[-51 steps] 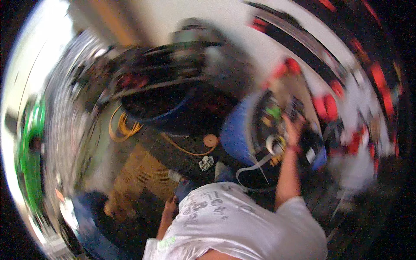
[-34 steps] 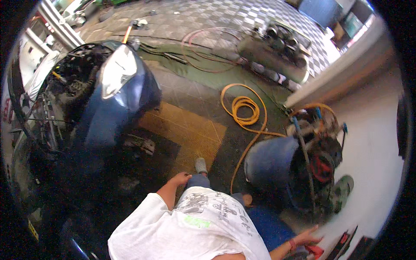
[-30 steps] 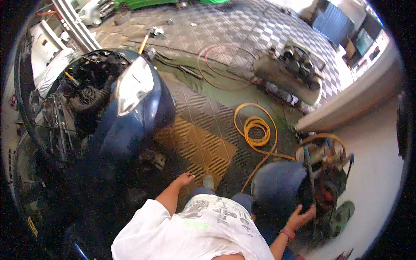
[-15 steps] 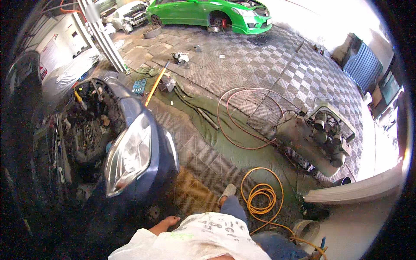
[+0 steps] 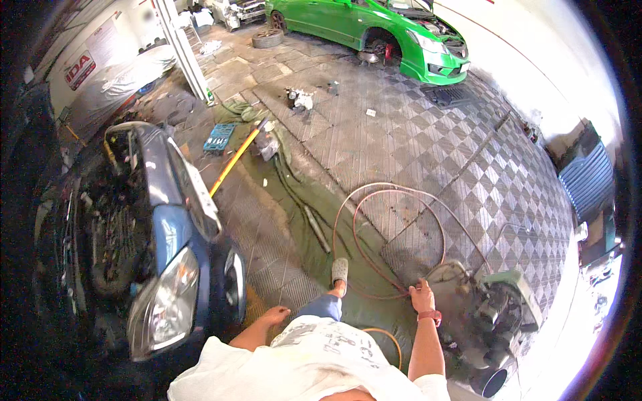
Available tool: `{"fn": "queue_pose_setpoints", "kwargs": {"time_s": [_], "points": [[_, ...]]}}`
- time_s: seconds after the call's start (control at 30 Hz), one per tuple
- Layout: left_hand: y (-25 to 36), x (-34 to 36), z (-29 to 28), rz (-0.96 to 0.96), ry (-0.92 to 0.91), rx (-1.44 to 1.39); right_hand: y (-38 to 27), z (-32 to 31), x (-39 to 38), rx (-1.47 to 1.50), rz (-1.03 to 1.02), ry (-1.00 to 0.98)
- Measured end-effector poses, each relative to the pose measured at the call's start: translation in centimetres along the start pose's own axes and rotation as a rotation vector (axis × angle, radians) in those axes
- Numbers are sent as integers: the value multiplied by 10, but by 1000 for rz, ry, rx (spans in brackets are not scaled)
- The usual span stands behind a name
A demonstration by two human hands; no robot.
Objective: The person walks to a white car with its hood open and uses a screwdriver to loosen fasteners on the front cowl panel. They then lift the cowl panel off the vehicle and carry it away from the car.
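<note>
My left hand (image 5: 277,315) hangs beside my white shirt, a little right of the dark blue car's headlight (image 5: 172,299). Its fingers look relaxed, and I see nothing in them. My right hand (image 5: 421,296), with a red watch (image 5: 430,316) on the wrist, is stretched forward at the left end of the air compressor (image 5: 491,304). Its fingers are slightly apart, close to a reddish hose (image 5: 378,272) looping over the floor. Whether they touch the hose or the compressor I cannot tell.
My shoe (image 5: 340,269) steps on a green cloth (image 5: 304,194) on the tiles. A yellow pole (image 5: 235,160) and a blue tool case (image 5: 219,137) lie ahead. A green car (image 5: 348,30) stands at the back. Part of an orange hose (image 5: 391,339) shows beside me.
I have stepped forward, and the compressor is nearer. My right hand, out of view before, now reaches toward it. The coiled orange hose has mostly slipped behind my body.
</note>
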State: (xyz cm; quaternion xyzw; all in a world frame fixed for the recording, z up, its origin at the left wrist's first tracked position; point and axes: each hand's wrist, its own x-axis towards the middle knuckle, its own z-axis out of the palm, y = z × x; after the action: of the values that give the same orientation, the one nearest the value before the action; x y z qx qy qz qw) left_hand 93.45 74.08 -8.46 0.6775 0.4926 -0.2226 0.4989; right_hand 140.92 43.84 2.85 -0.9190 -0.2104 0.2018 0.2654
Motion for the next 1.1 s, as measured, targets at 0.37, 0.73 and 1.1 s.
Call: {"fn": "queue_pose_setpoints", "kwargs": {"time_s": [0.37,0.73,1.1], "points": [[297,267,-184,49,15,-96,18,13,150,-62,490,-226],[557,463,-322,-134,108,-103,-38,-32,603,-148,526,-374],[686,638,-434,-292,-103,-294,-397,-107,1243,378,23,-250]]}}
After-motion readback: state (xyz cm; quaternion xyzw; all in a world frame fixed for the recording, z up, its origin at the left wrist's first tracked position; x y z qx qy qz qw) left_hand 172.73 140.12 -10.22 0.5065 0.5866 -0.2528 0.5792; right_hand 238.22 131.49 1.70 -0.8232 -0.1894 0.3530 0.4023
